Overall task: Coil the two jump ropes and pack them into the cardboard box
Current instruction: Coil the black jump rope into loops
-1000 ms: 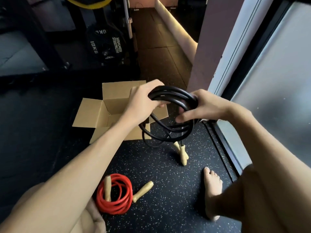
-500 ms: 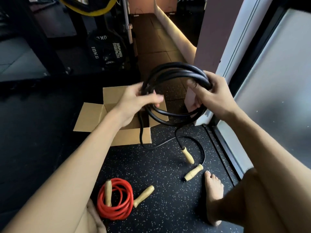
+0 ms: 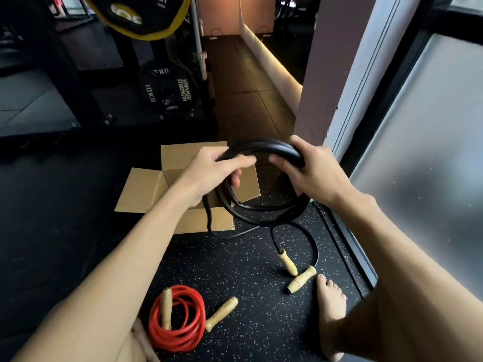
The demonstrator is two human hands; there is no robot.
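Just above the speckled floor (image 3: pixel 248 273), at the middle of the view, both hands hold the black jump rope (image 3: pixel 261 218) up as a loose hoop of several turns. The left grip (image 3: pixel 209 167) is curled round the hoop at its 10 o'clock. The right grip (image 3: pixel 309 173) is wrapped round it at 1 o'clock.

The coil is not finished. From the hoop's 6 o'clock two lengths of cord drop to the floor, one of them swinging out in a wide loop. They end in two wooden handles (image 3: pixel 287 262), which lie close together at the hoop's 5 o'clock, beside a bare foot (image 3: pixel 330 304).

The cardboard box (image 3: pixel 146 189) stands at the hoop's 9 o'clock with its flaps spread. The left forearm hides much of its inside, and no rope shows in the part that can be seen.

The red jump rope (image 3: pixel 180 317) lies at the view's 7 o'clock, wound into a tidy ring. One of its handles lies across the ring and the other just outside it at 3 o'clock.

My reading is that the task is under half done. One rope is coiled and the other is mostly gathered. What remains is to take up the trailing cord and handles, then put both ropes in the box.
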